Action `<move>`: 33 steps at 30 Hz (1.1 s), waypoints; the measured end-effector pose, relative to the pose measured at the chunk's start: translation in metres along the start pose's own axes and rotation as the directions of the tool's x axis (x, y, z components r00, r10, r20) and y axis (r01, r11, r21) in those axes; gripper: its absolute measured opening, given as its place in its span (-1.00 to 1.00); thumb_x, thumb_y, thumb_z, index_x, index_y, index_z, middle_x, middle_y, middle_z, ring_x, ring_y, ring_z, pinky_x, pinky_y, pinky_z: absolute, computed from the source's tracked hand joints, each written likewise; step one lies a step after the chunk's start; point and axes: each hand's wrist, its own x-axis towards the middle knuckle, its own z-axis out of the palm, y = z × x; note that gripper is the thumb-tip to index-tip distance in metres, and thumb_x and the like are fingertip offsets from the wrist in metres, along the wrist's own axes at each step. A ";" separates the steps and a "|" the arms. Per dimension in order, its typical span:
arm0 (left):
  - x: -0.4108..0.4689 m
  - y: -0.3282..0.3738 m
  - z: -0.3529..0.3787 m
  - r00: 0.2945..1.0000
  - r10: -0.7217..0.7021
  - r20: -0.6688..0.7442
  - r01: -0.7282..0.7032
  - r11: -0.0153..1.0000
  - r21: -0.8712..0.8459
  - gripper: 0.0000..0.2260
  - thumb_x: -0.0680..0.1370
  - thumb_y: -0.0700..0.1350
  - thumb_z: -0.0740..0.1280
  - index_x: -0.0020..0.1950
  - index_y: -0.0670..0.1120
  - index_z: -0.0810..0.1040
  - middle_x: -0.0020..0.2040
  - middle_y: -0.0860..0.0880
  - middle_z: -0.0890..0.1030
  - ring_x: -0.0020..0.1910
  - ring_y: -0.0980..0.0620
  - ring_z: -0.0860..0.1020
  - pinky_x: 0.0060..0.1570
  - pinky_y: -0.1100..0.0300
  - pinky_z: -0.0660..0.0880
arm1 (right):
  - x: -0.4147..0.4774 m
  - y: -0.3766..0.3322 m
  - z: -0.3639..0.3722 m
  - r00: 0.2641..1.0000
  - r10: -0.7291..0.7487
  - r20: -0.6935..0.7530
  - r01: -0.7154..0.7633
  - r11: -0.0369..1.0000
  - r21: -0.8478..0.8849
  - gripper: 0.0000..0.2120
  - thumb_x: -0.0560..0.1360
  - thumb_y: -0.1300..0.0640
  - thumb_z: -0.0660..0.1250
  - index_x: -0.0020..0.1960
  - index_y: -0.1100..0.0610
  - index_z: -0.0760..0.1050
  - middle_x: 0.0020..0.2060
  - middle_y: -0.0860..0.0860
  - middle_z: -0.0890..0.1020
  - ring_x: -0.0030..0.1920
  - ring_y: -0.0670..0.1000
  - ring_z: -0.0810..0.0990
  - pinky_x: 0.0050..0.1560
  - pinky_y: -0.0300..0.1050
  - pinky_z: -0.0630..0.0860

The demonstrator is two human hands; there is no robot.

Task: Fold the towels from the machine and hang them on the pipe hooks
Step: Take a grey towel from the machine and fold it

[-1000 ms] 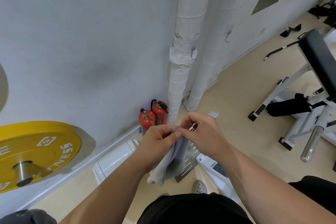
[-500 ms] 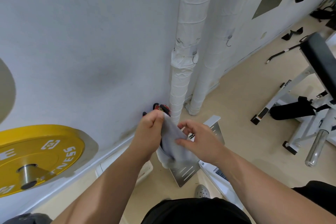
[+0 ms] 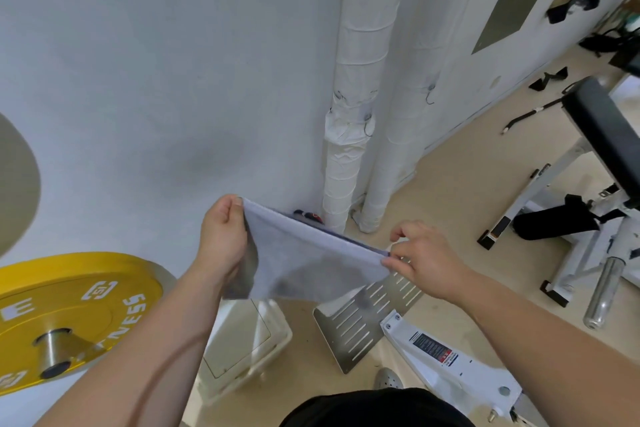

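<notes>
Between left hand (image 3: 222,240) and right hand (image 3: 426,260), towel (image 3: 304,262) crosswise

pale lilac-grey towel (image 3: 311,260); white wrapped pipes (image 3: 360,80); yellow weight plate (image 3: 79,302), white lettering; beige floor (image 3: 450,191)

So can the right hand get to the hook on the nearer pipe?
Probably yes: nothing shows between the right hand and the hook, though that hand is busy pinching the towel.

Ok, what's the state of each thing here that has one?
Towel: unfolded, stretched between both hands.
Left hand: grips towel's left corner.
Right hand: pinches towel's right corner.
Near pipe hook: bare.
Far pipe hook: bare.
Yellow plate: mounted on its bar.
</notes>
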 end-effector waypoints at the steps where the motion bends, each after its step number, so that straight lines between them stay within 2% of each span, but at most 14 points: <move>1: 0.000 -0.001 -0.001 1.000 -0.012 0.002 0.012 1.000 -0.007 -0.71 0.70 -0.09 0.13 -0.13 -0.19 0.48 -0.24 -0.10 0.48 -0.24 0.00 0.42 -0.18 0.07 0.36 | 0.000 0.005 -0.009 1.000 0.024 0.011 -0.024 0.999 0.037 -0.63 0.47 -0.27 0.26 -0.27 -0.02 0.61 -0.10 -0.04 0.58 -0.09 0.08 0.56 -0.09 -0.05 0.45; 4: 0.001 0.000 0.003 1.000 -0.030 -0.007 0.030 0.999 -0.032 -0.70 0.71 -0.12 0.13 -0.17 -0.14 0.48 -0.27 -0.05 0.47 -0.28 0.06 0.40 -0.23 0.12 0.33 | 0.002 0.008 -0.039 0.992 0.122 0.010 -0.122 0.981 0.152 -0.62 0.49 -0.31 0.24 -0.20 -0.02 0.55 -0.19 -0.10 0.57 -0.18 -0.09 0.52 -0.13 -0.09 0.44; 5: 0.002 0.000 0.005 0.999 -0.031 -0.014 0.030 0.999 -0.044 -0.71 0.71 -0.13 0.13 -0.15 -0.16 0.49 -0.25 -0.06 0.48 -0.27 0.06 0.40 -0.22 0.12 0.33 | 0.002 0.006 -0.049 0.986 0.169 -0.004 -0.165 0.971 0.175 -0.67 0.51 -0.26 0.28 -0.19 -0.03 0.54 -0.24 -0.11 0.56 -0.25 -0.16 0.49 -0.17 -0.10 0.42; 7: 0.004 0.003 0.009 0.999 -0.038 -0.021 0.036 0.996 -0.077 -0.72 0.71 -0.14 0.13 -0.12 -0.20 0.50 -0.23 -0.08 0.49 -0.25 0.06 0.41 -0.19 0.11 0.34 | 0.004 0.004 -0.065 0.966 0.258 -0.033 -0.243 0.939 0.243 -0.78 0.54 -0.11 0.36 -0.20 -0.03 0.51 -0.33 -0.07 0.56 -0.33 -0.15 0.45 -0.26 -0.09 0.38; 10: 0.006 0.011 0.017 0.999 -0.048 -0.024 0.045 0.991 -0.127 -0.73 0.70 -0.13 0.12 -0.14 -0.12 0.47 -0.23 -0.07 0.47 -0.24 0.05 0.39 -0.22 0.12 0.33 | 0.007 -0.004 -0.083 0.935 0.339 -0.107 -0.267 0.867 0.421 -0.78 0.54 0.10 0.43 -0.25 0.02 0.49 -0.34 -0.05 0.59 -0.32 -0.20 0.50 -0.30 -0.34 0.36; 14: 0.008 0.022 0.024 0.999 -0.018 -0.033 0.014 0.990 -0.144 -0.72 0.69 -0.07 0.11 -0.18 -0.06 0.44 -0.24 -0.06 0.46 -0.24 0.04 0.40 -0.23 0.11 0.35 | 0.009 -0.013 -0.090 0.872 0.475 -0.114 -0.237 0.616 0.751 -0.77 0.52 0.31 0.43 -0.24 0.15 0.45 -0.42 -0.05 0.51 -0.46 -0.21 0.41 -0.39 -0.42 0.33; 17: 0.011 0.023 0.024 0.999 0.014 -0.031 -0.017 0.995 -0.099 -0.72 0.68 -0.10 0.13 -0.20 -0.07 0.44 -0.26 -0.06 0.46 -0.26 0.02 0.40 -0.25 0.11 0.35 | 0.008 -0.012 -0.089 0.838 0.541 -0.079 -0.192 0.426 0.884 -0.78 0.54 0.37 0.38 -0.12 0.10 0.43 -0.46 -0.02 0.52 -0.41 -0.06 0.47 -0.32 -0.24 0.49; 19: 0.009 0.022 0.023 1.000 0.005 -0.011 -0.006 0.997 -0.076 -0.72 0.68 -0.12 0.14 -0.20 -0.10 0.48 -0.29 -0.05 0.49 -0.30 0.03 0.42 -0.27 0.12 0.37 | 0.007 -0.011 -0.086 0.809 0.587 -0.028 -0.227 0.357 0.906 -0.79 0.57 0.36 0.35 0.03 0.07 0.46 -0.42 0.06 0.55 -0.35 0.02 0.53 -0.27 -0.07 0.60; 21: 0.003 0.021 0.022 0.999 -0.033 0.039 0.035 0.997 -0.074 -0.70 0.68 -0.18 0.14 -0.24 -0.11 0.46 -0.36 0.00 0.46 -0.38 0.06 0.38 -0.33 0.15 0.33 | 0.006 -0.007 -0.077 0.779 0.627 0.029 -0.320 0.357 0.877 -0.77 0.57 0.34 0.35 0.14 0.08 0.52 -0.34 0.14 0.57 -0.28 0.04 0.56 -0.14 0.07 0.64; 24: -0.007 0.021 0.023 0.990 -0.113 0.083 0.124 0.982 -0.141 -0.71 0.62 -0.28 0.11 -0.28 -0.12 0.43 -0.42 0.05 0.43 -0.42 0.10 0.34 -0.36 0.17 0.30 | 0.001 -0.001 -0.063 0.755 0.635 0.162 -0.465 0.345 0.815 -0.89 0.55 0.35 0.37 0.05 0.23 0.60 -0.23 0.23 0.62 -0.18 0.11 0.60 0.09 0.17 0.64; 27: -0.015 0.020 0.028 0.979 -0.204 0.005 0.200 0.953 -0.227 -0.69 0.59 -0.31 0.08 -0.34 -0.08 0.32 -0.48 0.10 0.37 -0.43 0.09 0.29 -0.49 0.29 0.24 | 0.000 -0.005 -0.054 0.767 0.607 0.209 -0.478 0.324 0.816 -0.96 0.57 0.34 0.34 -0.05 0.29 0.56 -0.25 0.18 0.65 -0.18 0.10 0.62 -0.01 0.00 0.66; 29: -0.019 0.018 0.029 0.959 -0.279 -0.060 0.255 0.933 -0.255 -0.70 0.56 -0.30 0.07 -0.34 -0.05 0.26 -0.46 0.07 0.34 -0.44 0.06 0.27 -0.54 0.35 0.21 | 0.003 -0.013 -0.052 0.804 0.535 0.259 -0.417 0.196 0.887 -0.88 0.63 0.31 0.26 -0.08 0.21 0.49 -0.28 0.06 0.63 -0.25 -0.03 0.62 -0.14 -0.20 0.63; 31: -0.020 0.014 0.028 0.947 -0.310 -0.089 0.278 0.925 -0.260 -0.76 0.55 -0.28 0.06 -0.30 -0.07 0.29 -0.38 0.01 0.36 -0.41 0.03 0.32 -0.48 0.31 0.27 | 0.005 -0.021 -0.051 0.832 0.459 0.312 -0.379 0.059 0.923 -0.85 0.66 0.25 0.20 -0.08 0.14 0.45 -0.28 -0.01 0.62 -0.27 -0.11 0.61 -0.14 -0.24 0.60; 33: -0.020 0.012 0.025 0.958 -0.264 -0.109 0.236 0.947 -0.218 -0.82 0.57 -0.26 0.06 -0.20 -0.13 0.37 -0.27 -0.07 0.38 -0.30 -0.01 0.34 -0.38 0.21 0.28 | 0.006 -0.023 -0.048 0.833 0.461 0.307 -0.377 0.064 0.924 -0.84 0.67 0.22 0.18 -0.08 0.12 0.44 -0.30 -0.04 0.60 -0.29 -0.12 0.58 -0.18 -0.27 0.56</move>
